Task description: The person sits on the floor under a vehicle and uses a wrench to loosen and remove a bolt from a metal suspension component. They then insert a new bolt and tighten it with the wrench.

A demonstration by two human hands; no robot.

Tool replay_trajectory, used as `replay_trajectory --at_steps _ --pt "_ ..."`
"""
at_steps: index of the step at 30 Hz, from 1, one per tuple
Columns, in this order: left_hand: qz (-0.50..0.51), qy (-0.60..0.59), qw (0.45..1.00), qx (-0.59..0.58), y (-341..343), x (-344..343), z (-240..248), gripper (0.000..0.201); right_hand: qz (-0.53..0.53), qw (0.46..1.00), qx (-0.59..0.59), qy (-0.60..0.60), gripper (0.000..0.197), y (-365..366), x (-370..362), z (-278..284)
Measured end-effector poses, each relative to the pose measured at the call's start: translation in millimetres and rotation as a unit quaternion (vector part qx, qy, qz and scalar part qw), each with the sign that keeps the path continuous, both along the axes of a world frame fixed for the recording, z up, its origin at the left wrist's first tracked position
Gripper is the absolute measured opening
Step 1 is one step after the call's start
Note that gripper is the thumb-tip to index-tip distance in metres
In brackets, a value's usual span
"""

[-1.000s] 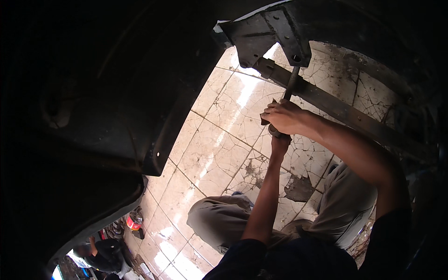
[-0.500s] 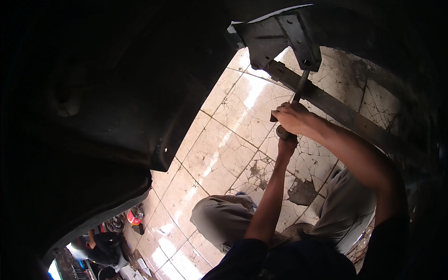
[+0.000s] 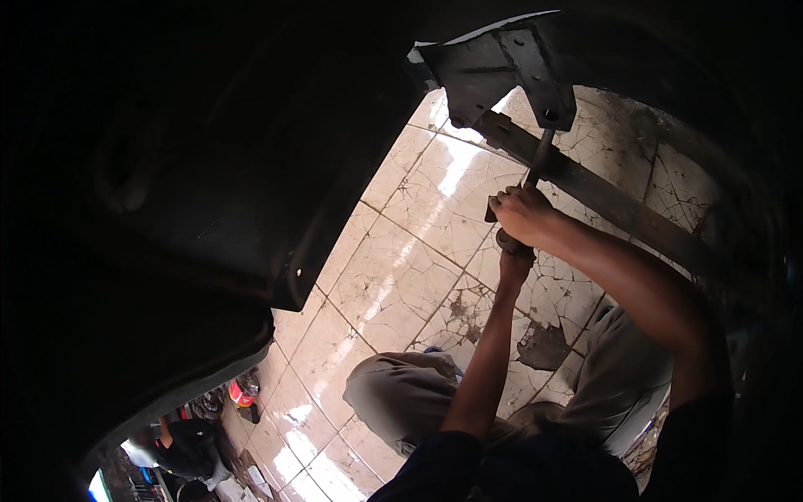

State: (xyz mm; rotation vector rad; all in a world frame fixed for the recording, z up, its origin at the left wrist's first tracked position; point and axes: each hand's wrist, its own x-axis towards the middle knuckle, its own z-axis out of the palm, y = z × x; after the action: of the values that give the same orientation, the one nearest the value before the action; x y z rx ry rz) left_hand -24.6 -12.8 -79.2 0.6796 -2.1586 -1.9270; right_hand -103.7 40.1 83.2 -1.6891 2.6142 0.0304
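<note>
Under a dark vehicle body, a dark metal rod (image 3: pixel 540 156) runs down from a bracket with a hole (image 3: pixel 549 114) toward my hands. My right hand (image 3: pixel 525 214) is closed around the rod's lower part, where a dark flat piece (image 3: pixel 491 209) sticks out beside the fingers. Just below, my left hand (image 3: pixel 517 258) is closed under a round, ring-like end (image 3: pixel 503 240); most of its fingers are hidden behind the metal. Whether the rod's upper end is joined to the bracket I cannot tell.
A long dark metal beam (image 3: pixel 623 201) slants behind the rod. Black body panels (image 3: pixel 288 280) hang close on the left and above. Below lies a cracked tile floor (image 3: pixel 393 251) with a broken patch (image 3: pixel 544 345). Another person (image 3: pixel 188 448) is at the lower left, near a red container (image 3: pixel 242 391).
The whole view has shifted very slightly. Both hands keep the same grip on the metal part, with no clear movement of it.
</note>
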Motion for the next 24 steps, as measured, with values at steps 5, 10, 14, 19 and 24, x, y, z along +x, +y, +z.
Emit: replay_trajectory --at_steps 5,10,14,19,24 --pt "0.001 -0.014 0.999 0.036 -3 0 -4 0.019 0.027 0.999 0.014 -0.045 0.028 3 -11 13" --pt "0.021 0.006 0.998 0.067 3 4 6 0.017 0.011 0.998 0.007 -0.060 0.037 6 0 14" --pt "0.016 0.007 0.996 0.091 1 4 11 0.017 -0.019 0.993 0.004 -0.113 0.037 8 -15 13" --pt "0.035 -0.004 0.998 0.045 7 4 28 0.019 0.036 0.996 -0.087 -0.009 0.021 9 -10 -3" --pt "0.032 -0.038 0.998 0.043 5 4 22 0.018 -0.001 0.999 0.018 -0.040 0.033 3 -3 10"
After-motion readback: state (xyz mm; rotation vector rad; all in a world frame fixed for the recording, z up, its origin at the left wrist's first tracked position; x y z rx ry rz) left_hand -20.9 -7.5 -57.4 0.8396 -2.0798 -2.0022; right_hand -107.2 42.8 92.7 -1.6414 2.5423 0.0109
